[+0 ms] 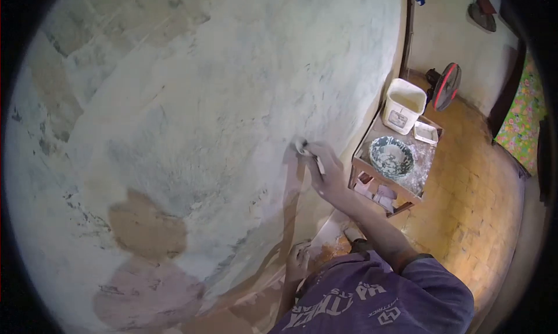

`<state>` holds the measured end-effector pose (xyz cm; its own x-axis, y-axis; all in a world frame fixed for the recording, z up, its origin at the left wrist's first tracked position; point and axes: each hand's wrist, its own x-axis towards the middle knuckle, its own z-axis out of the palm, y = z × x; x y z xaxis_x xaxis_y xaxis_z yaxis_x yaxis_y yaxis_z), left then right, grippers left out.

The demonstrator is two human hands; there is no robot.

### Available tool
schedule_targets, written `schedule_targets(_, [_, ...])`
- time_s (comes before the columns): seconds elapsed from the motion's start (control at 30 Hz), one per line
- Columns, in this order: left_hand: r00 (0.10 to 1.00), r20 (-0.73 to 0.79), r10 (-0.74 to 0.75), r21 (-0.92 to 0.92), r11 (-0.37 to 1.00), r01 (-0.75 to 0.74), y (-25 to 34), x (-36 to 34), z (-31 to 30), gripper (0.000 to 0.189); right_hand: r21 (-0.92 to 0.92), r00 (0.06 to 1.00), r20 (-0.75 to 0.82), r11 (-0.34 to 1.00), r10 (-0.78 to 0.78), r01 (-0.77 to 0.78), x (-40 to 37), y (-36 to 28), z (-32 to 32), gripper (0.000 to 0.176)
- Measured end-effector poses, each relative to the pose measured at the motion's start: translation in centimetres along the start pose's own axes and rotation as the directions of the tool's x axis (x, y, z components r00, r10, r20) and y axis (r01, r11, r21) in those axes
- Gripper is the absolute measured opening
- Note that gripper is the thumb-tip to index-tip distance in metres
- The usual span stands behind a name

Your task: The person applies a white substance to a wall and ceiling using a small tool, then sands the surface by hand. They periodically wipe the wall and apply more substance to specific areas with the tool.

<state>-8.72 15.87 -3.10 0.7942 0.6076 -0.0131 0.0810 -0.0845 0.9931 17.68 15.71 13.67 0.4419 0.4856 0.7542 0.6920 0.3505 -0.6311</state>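
Note:
My right hand (326, 166) is raised to the plastered wall (232, 101), its fingers closed round a small pale thing (300, 146) that meets the surface. Its kind is too small and covered to make out. Patchy white and grey coating covers much of the wall, with bare brownish areas and dark marks. Lower down, close to my body, my left hand (298, 259) has its fingers curled; whatever is in them is hidden. My shadow falls on the wall at the lower left.
A small wooden table (374, 137) stands right of the wall. On it are a white bucket (405, 104), a smeared bowl (391, 157) and a small white tray (426, 133). A fan (447, 87) stands behind, above the tiled floor (459, 188).

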Motion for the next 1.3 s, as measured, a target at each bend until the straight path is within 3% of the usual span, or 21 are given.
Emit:
schedule_targets(0.03, [1.000,-0.006,-0.014,-0.012,1.000,0.014,0.0,0.0,0.1,0.022,0.070,0.996,0.055,0.994,0.075,-0.078,-0.2,1.2,0.6,0.050])
schedule_targets(0.1, [1.000,0.012,-0.023,0.034,0.999,0.023,-0.2,0.2,0.2,0.024,-0.142,0.995,0.101,0.989,-0.010,0.025,-0.1,-0.9,0.6,0.057])
schedule_targets(0.2, [0.998,0.007,-0.062,0.026,0.998,0.062,-0.1,0.5,0.2,0.026,-0.013,0.794,0.556,0.953,-0.246,0.304,-1.9,0.0,-0.2,0.049])
schedule_targets(0.3, [0.998,-0.013,-0.062,0.046,0.997,0.062,-1.3,0.5,0.6,0.029,-0.060,0.793,0.472,0.884,-0.385,0.465,1.1,1.4,-2.2,0.039])
schedule_targets(0.33, [0.999,-0.020,-0.051,0.068,0.996,0.052,-1.8,0.8,0.7,0.030,0.028,0.869,0.312,0.918,-0.384,0.396,3.5,2.1,-3.7,0.036])
schedule_targets(0.4, [0.998,0.006,-0.058,0.088,0.995,0.057,-1.3,1.0,0.6,0.030,-0.223,0.984,-0.123,0.970,-0.131,0.101,9.6,-0.6,-7.5,0.021])
schedule_targets(0.43, [0.998,0.020,-0.063,0.098,0.993,0.061,-0.9,1.0,0.6,0.030,-0.144,0.952,-0.290,0.988,-0.099,0.059,12.5,0.6,-9.1,0.012])
schedule_targets(0.47, [0.999,0.016,-0.039,0.105,0.994,0.038,-0.3,1.1,0.8,0.029,0.073,0.883,-0.470,0.997,0.019,0.017,15.9,-1.2,-9.9,0.025])
schedule_targets(0.6, [1.000,0.006,0.029,0.144,0.989,-0.029,1.1,1.8,1.7,0.026,-0.013,0.920,-0.380,0.995,-0.095,0.097,19.6,-2.3,-8.8,0.031])
schedule_targets(0.63, [0.999,0.002,0.036,0.156,0.987,-0.036,1.1,1.8,1.8,0.025,-0.121,0.926,-0.237,0.955,-0.293,0.271,18.9,-2.8,-8.1,0.034])
schedule_targets(0.67, [1.000,-0.007,0.029,0.163,0.986,-0.027,1.5,1.7,2.0,0.024,-0.199,0.883,-0.069,0.874,-0.463,0.443,18.2,-3.2,-7.7,0.038])
schedule_targets(0.77, [0.999,-0.029,0.039,0.167,0.985,-0.034,1.8,2.4,2.7,0.022,-0.414,0.716,0.040,0.641,-0.697,0.647,19.2,-2.3,-8.5,0.038])
schedule_targets(0.83, [0.998,-0.033,0.052,0.165,0.985,-0.045,0.5,2.4,2.7,0.021,-0.393,0.878,-0.175,0.849,-0.446,0.354,21.2,0.5,-10.2,0.029])
schedule_targets(0.9, [0.999,-0.033,0.026,0.161,0.987,-0.020,1.4,2.5,2.9,0.020,-0.241,0.749,-0.648,0.970,-0.137,-0.031,24.5,0.5,-11.6,0.010])
schedule_targets(1.0, [0.998,-0.056,0.014,0.151,0.989,-0.006,2.0,2.5,3.0,0.020,-0.270,0.798,-0.588,0.962,-0.133,-0.038,25.0,-0.8,-11.0,0.014])
schedule_targets(1.03, [0.998,-0.066,0.014,0.146,0.989,-0.004,1.8,2.6,3.1,0.020,-0.349,0.749,-0.555,0.919,-0.361,0.184,24.6,-1.0,-9.6,0.015])
schedule_targets(1.13, [0.995,-0.091,0.045,0.158,0.987,-0.030,1.1,2.9,3.5,0.021,-0.562,0.592,-0.099,0.536,-0.800,0.630,23.9,-1.8,-9.7,0.017])
schedule_targets(1.17, [0.995,-0.092,0.041,0.166,0.986,-0.025,1.5,3.1,3.7,0.021,-0.654,0.539,-0.040,0.430,-0.842,0.623,24.6,-1.3,-10.6,0.021])
schedule_targets(1.23, [0.995,-0.093,0.027,0.186,0.983,-0.009,2.5,3.0,3.8,0.021,-0.478,0.730,-0.453,0.831,-0.512,0.286,25.3,-0.9,-10.9,0.022])
schedule_targets(1.27, [0.995,-0.100,0.026,0.188,0.982,-0.007,2.8,2.9,3.9,0.021,-0.315,0.747,-0.603,0.944,-0.279,0.098,25.6,-1.3,-11.0,0.023])
schedule_targets(1.3, [0.994,-0.107,0.027,0.191,0.982,-0.007,3.0,2.8,3.9,0.021,-0.384,0.754,-0.576,0.919,-0.316,0.092,25.7,-0.3,-11.0,0.023])
